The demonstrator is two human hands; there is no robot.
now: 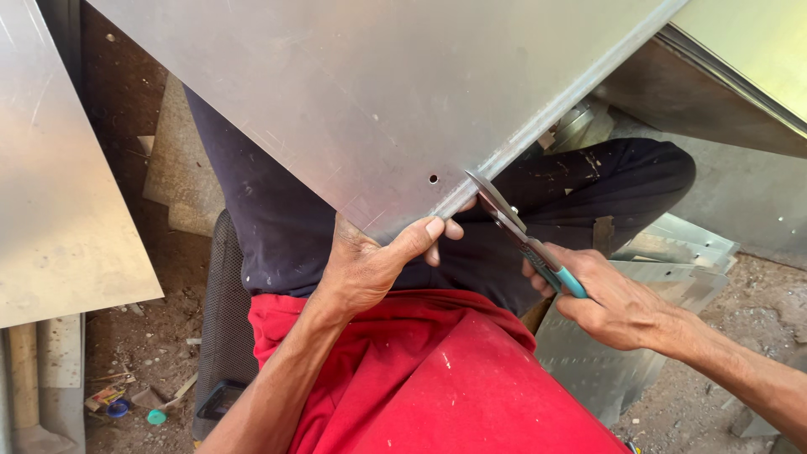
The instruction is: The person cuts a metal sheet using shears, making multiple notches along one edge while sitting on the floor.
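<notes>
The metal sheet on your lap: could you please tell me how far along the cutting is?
Done: little that shows; the sheet already has a punched hole. In hand: the left hand grips the corner while the right hand sets the snips at the folded edge. Left: almost the whole edge looks uncut.

Two hands, one pair of teal-handled snips (525, 240), three flat metal sheets and one small teal cap (156, 416).

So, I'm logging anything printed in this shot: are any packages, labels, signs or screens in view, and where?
No signs, screens or clear labels show.
Small scrap, maybe a crumpled wrapper: on the dirt floor at lower left, flat, yellow and red; too small to be sure.
Small blue ring and teal cap: beside it, round, bare of labels.
</notes>
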